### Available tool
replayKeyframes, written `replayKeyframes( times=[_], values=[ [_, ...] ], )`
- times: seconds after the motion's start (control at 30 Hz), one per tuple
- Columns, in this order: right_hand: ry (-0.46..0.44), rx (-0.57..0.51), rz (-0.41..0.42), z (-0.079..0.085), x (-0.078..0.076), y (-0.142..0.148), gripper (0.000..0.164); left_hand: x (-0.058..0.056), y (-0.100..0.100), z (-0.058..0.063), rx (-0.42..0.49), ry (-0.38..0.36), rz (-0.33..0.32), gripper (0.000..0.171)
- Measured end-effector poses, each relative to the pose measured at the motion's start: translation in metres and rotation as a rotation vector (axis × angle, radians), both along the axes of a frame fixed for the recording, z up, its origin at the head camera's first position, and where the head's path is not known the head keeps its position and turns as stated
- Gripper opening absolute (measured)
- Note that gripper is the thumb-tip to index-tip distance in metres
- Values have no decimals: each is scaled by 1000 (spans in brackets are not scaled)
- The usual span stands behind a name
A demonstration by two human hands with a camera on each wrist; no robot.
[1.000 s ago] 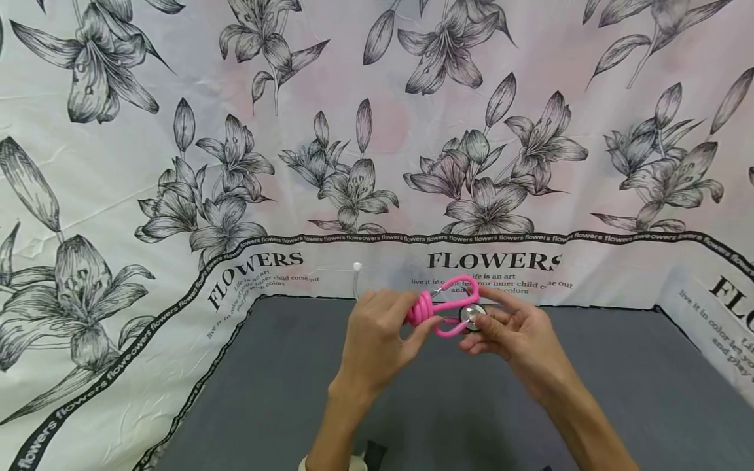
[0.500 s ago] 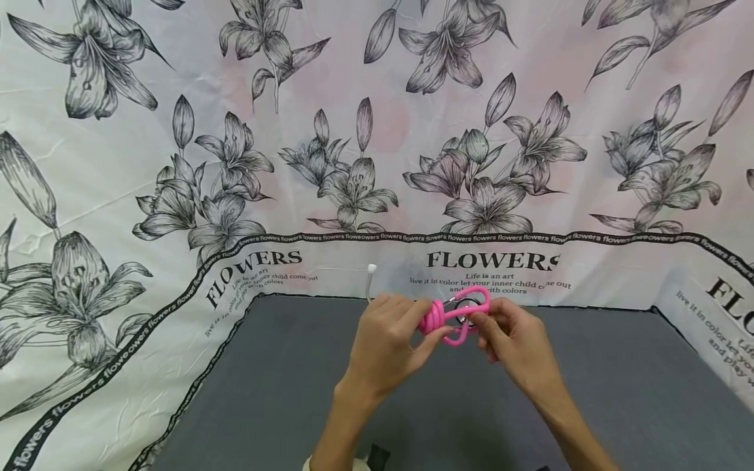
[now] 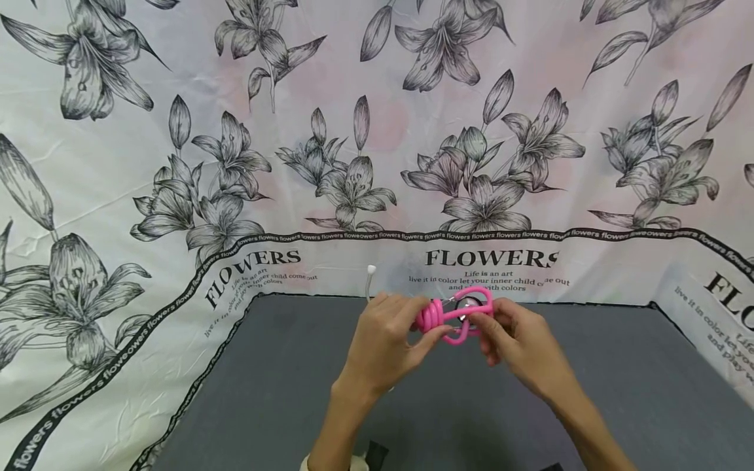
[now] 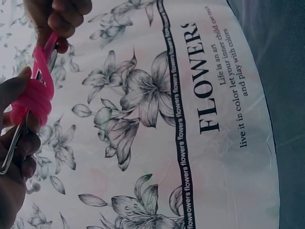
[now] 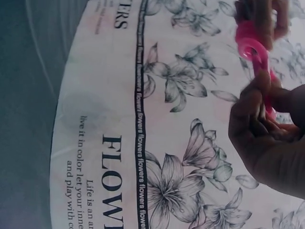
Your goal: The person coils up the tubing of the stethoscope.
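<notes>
A stethoscope (image 3: 431, 315) with pink tubing wound into a tight coil is held up between both hands, above the far part of the table. My left hand (image 3: 379, 350) grips the coil, thumb underneath. Past its knuckles sticks a thin metal ear tube with a white eartip (image 3: 371, 269). With thumb and fingers my right hand (image 3: 524, 343) pinches the end of the pink loop on the right. Behind that loop shows the round metal chest piece (image 3: 469, 303), partly covered. In the left wrist view metal ear tubes (image 4: 15, 143) run out below the coil.
A dark grey table surface (image 3: 283, 379) lies beneath the hands. White cloth (image 3: 353, 78) printed with flowers and lettering hangs behind and along the sides. Small black pieces (image 3: 376, 454) show at the bottom edge, near the left wrist.
My right hand has moved left, its fingers shifting from the chest piece to the end of the pink loop. The left hand has shifted slightly right, still holding the coil.
</notes>
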State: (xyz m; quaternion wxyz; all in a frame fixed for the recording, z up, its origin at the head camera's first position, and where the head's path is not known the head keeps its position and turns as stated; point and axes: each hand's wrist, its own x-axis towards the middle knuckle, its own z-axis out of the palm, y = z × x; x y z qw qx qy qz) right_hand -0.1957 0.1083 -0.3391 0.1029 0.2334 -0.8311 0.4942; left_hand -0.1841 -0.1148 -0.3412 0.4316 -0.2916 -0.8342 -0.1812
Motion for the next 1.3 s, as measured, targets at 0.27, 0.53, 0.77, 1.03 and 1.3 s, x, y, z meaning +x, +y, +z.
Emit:
replayKeyframes(
  times=[0.27,0.53,0.77,1.03,1.3],
  values=[
    [-206,-89,117,4,-1,15,29,-1,3,0,-2,-13,-6,29],
    [-227,-107,12,2,3,12,23,1,5,-1,-20,-5,-5,30],
    [-206,-169,27,-2,2,15,19,0,7,-1,-16,-9,-18,29],
    [-302,-12,211,5,-5,34,31,-3,9,-4,-5,-46,3,32],
    [-331,40,214,8,-9,64,45,-13,8,-16,-82,-194,10,34]
  ],
)
